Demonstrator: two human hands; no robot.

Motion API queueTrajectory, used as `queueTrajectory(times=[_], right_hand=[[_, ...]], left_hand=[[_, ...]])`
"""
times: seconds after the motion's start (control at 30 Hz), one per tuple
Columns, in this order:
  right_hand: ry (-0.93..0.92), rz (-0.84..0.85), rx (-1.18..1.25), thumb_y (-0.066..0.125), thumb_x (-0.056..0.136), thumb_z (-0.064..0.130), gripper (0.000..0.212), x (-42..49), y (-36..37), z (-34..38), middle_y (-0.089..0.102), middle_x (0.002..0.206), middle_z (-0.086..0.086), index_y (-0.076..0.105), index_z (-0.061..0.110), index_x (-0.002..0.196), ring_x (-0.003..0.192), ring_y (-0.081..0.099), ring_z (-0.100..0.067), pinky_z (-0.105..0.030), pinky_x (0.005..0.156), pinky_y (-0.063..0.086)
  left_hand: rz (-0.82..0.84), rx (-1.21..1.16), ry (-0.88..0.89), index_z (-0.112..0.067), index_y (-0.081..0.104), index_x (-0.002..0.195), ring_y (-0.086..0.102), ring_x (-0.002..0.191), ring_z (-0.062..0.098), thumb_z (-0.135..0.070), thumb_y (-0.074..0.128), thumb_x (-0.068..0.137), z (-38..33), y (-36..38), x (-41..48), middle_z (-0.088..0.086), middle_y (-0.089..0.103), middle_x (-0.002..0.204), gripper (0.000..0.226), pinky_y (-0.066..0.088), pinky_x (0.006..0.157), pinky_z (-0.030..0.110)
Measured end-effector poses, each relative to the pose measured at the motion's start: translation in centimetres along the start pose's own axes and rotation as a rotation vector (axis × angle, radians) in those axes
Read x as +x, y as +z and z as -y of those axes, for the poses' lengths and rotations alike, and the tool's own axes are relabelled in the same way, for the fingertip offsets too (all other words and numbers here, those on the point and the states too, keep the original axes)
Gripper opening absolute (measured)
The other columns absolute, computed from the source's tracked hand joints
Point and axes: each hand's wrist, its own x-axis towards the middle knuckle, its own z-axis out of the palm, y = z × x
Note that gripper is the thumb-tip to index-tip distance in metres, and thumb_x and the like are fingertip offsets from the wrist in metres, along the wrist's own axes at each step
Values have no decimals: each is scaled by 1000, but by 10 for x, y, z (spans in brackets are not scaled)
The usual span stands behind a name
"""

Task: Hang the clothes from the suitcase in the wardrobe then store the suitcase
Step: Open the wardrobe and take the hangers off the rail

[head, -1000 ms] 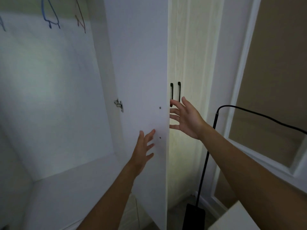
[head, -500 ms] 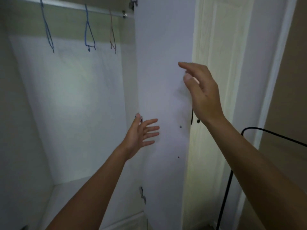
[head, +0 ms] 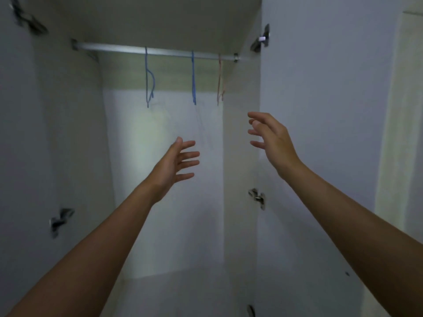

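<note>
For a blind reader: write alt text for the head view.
The left hand and right hand reach, open and empty, into an open wardrobe. Two blue hangers and a pinkish hanger hang bare on its rail.

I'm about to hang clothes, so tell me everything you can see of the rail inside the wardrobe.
The hanging rail is a straight, grey, metallic-looking bar, mounted horizontally just under the wardrobe's top panel, with a fitting at each end. Three bare wire hangers hook over it: a left blue hanger, a middle blue hanger and a pinkish hanger nearest its right end. No clothes hang from it, and nothing else touches it.
</note>
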Motion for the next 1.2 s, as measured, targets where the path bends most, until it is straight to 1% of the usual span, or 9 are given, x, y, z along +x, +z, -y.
queueTrajectory(times=[0.23,0.37,0.5,0.67,0.77,0.9,0.97,1.07,1.2], right_hand=[[-49,77,-206,56,99,40,41,73,43,-6,50,143,6,54,35,139,117,58,-9,-44,108,48],[-121,17,-262,60,98,32,37,129,53,-6,53,138,1,59,30,135,108,61,-9,-35,98,49],[-143,-49,-288,62,96,30,43,191,63,-14,52,140,0,56,26,138,117,57,-16,-29,91,42],[-77,-58,-355,64,92,33,68,262,70,-25,43,152,-8,38,20,153,136,46,-27,-39,105,40],[70,7,-393,62,85,25,77,294,72,-30,42,153,-12,31,19,156,132,49,-33,-43,104,46],[257,113,-318,57,84,15,62,328,73,-45,47,130,-17,36,12,142,95,60,-33,-45,81,58],[273,145,-294,55,83,13,50,340,72,-56,48,124,-20,42,7,130,86,64,-36,-47,78,61],[310,222,-186,51,81,9,33,349,76,-71,50,116,-22,51,3,114,77,65,-41,-54,78,62],[338,279,-73,51,78,7,24,350,84,-82,49,108,-23,52,5,101,77,68,-41,-49,76,63]], left_hand=[[-209,132,172,-27,53,141,63,121,22,-41,41,108,-42,-55,40,2,57,140,38,52,104,49],[-285,87,205,-33,51,141,61,123,23,-42,45,106,-64,-84,75,-1,51,142,37,52,104,50],[-412,134,268,-38,51,136,55,127,24,-41,46,105,-83,-111,121,-6,51,139,31,49,106,52],[-438,260,253,-47,44,144,47,129,21,-53,68,84,-105,-113,177,-8,47,147,65,47,103,51],[-441,295,168,-41,32,153,46,123,24,-47,76,84,-115,-105,209,0,41,156,82,46,106,56],[-480,398,74,-31,18,160,45,135,37,-34,75,91,-118,-95,245,10,36,159,90,46,105,59],[-521,416,74,-29,16,161,49,127,39,-25,66,96,-115,-94,259,13,37,156,82,50,99,55],[-535,428,78,-26,21,160,51,108,37,-11,47,101,-112,-95,270,17,42,148,66,53,89,48],[-503,408,85,-20,29,158,54,100,38,0,36,102,-105,-96,283,16,45,124,60,56,82,46]])
